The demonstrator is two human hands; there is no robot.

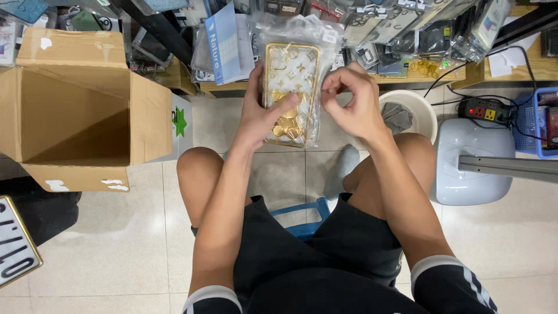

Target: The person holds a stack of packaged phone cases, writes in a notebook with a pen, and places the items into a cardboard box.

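Phone case [290,93], pale with a gold rim and gold ornaments, sits inside a clear plastic sleeve [302,35] held up in front of the seated person, above the knees. The left hand [261,113] is clamped on it from the left edge, thumb laid across the lower front, fingers behind. The right hand [351,102] is closed in a pinch at the case's right edge, fingertips together on the sleeve film or the rim; which of the two I cannot tell.

By its look the case is light and fairly stiff around the rim, with some flex in the thin back. The raised gold pieces near the left thumb look fragile, so pressure belongs on the long edges rather than on the face. The sleeve is thin, crinkly and probably slippery, likely to slide over the case unless both are gripped together.

Left of the left hand stands an open cardboard box [75,110]. Beyond both hands, more bagged cases [401,29] lie heaped on a low shelf.
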